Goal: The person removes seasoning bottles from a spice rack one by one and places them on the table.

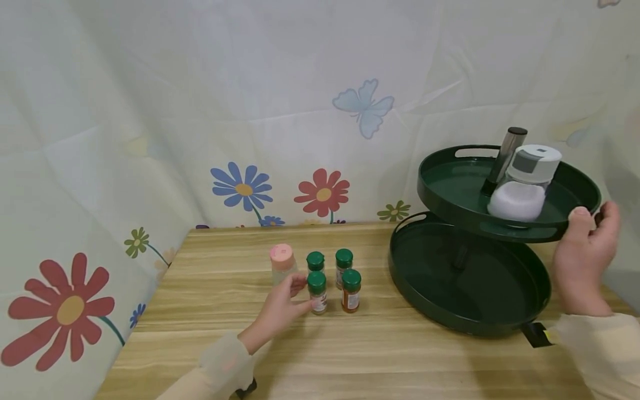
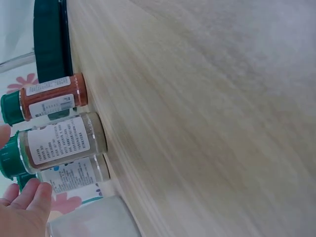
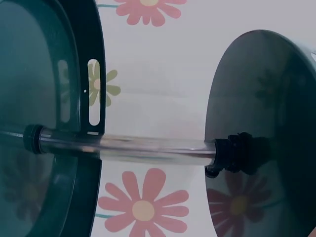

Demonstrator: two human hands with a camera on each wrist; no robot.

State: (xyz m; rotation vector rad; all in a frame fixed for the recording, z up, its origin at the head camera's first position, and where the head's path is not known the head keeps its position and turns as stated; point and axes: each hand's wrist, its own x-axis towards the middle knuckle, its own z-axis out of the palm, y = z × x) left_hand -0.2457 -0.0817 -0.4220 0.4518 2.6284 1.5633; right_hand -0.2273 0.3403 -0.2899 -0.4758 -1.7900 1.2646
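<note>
My left hand (image 1: 282, 308) is at the front-left spice jar (image 1: 318, 303), thumb on one side and fingers on the other. In the left wrist view, its fingers (image 2: 38, 200) are extended beside the green cap (image 2: 11, 157), with a gap visible. Close by stand a red-brown spice jar (image 1: 351, 300) and two more green-capped jars, partly hidden behind the front ones. A pink-capped bottle (image 1: 282, 257) stands behind the left hand. My right hand (image 1: 585, 261) holds the rim of the upper tray (image 1: 450, 197) of a dark green two-tier stand, thumb over the edge.
On the upper tray are a white-capped jar of white contents (image 1: 520, 194) and a slim dark-topped cylinder (image 1: 507, 155). The lower tray (image 1: 470, 294) sits on the wooden table (image 1: 350, 355). A metal post (image 3: 153, 149) joins the tiers. A flowered cloth (image 1: 300, 128) hangs behind.
</note>
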